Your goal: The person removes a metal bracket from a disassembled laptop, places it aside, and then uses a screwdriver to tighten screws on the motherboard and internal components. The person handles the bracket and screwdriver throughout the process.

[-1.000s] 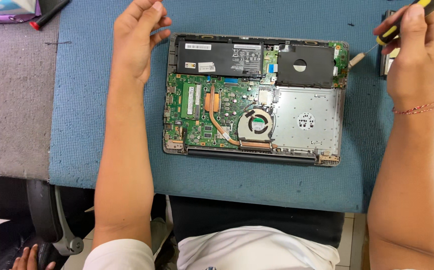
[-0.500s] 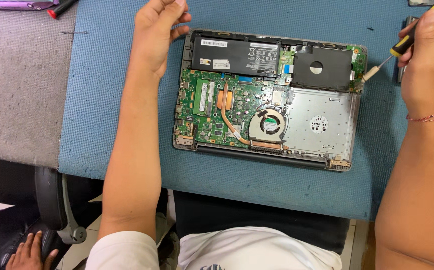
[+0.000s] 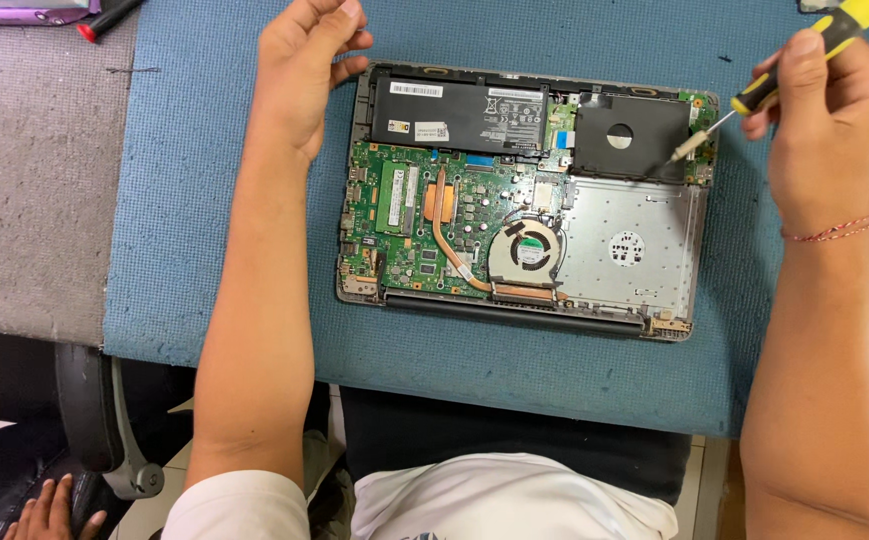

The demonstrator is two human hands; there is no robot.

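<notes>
A yellow-handled screwdriver (image 3: 792, 67) is gripped by the right hand (image 3: 826, 120), its tip set at the opened laptop (image 3: 524, 195) just left of the fingers (image 3: 799, 60). The laptop's corner is touched by the left hand (image 3: 306, 62).

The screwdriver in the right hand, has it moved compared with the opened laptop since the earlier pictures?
Yes. The screwdriver tip has come in toward the laptop: earlier it was off the far right corner, now it is over the black drive bay, in the right hand.

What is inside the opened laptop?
Inside the laptop: a black battery, a green circuit board, a copper pipe, a round fan and a black drive. The screwdriver in the right hand points at the drive. Anything beneath these parts is hidden.
</notes>
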